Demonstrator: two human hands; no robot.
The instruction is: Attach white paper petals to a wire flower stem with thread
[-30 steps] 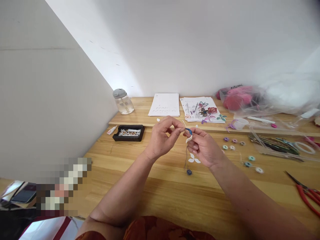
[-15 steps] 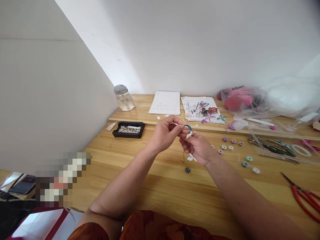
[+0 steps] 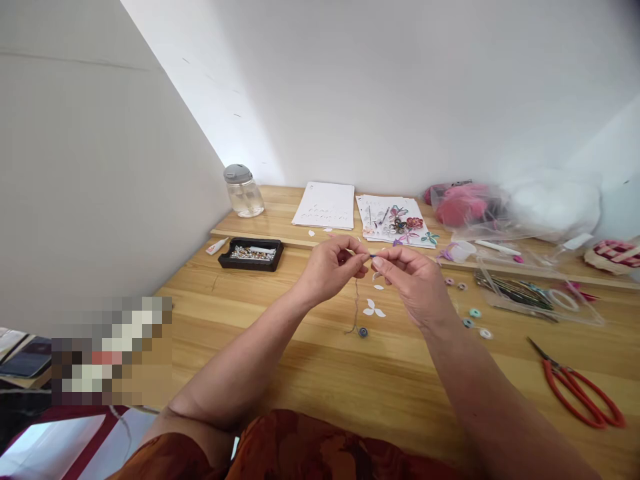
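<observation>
My left hand [image 3: 336,268] and my right hand [image 3: 409,279] meet above the table, both with thumb and forefinger pinched. Between their fingertips shows a short bit of a thin blue strip [image 3: 373,256]; the rest of it is covered by the fingers. A white petal-shaped piece [image 3: 376,276] pokes out below my right fingertips. From under my left hand a thin thread [image 3: 357,303] hangs down to the table beside a dark blue bobbin [image 3: 363,333]. White petal cutouts [image 3: 374,309] lie just behind that bobbin, partly touching one another.
Red-handled scissors [image 3: 575,390] lie at the right, near several small bobbins [image 3: 475,313] and a clear case of tools [image 3: 520,293]. A black bead tray [image 3: 250,265] sits left. Along the raised back ledge stand a jar [image 3: 244,195], papers [image 3: 325,205] and wire flowers [image 3: 407,225].
The blue strip, which arched visibly between my hands, is now mostly hidden in the fingertips. My right hand has turned and risen to pinch opposite the left. The view has shifted slightly right.
</observation>
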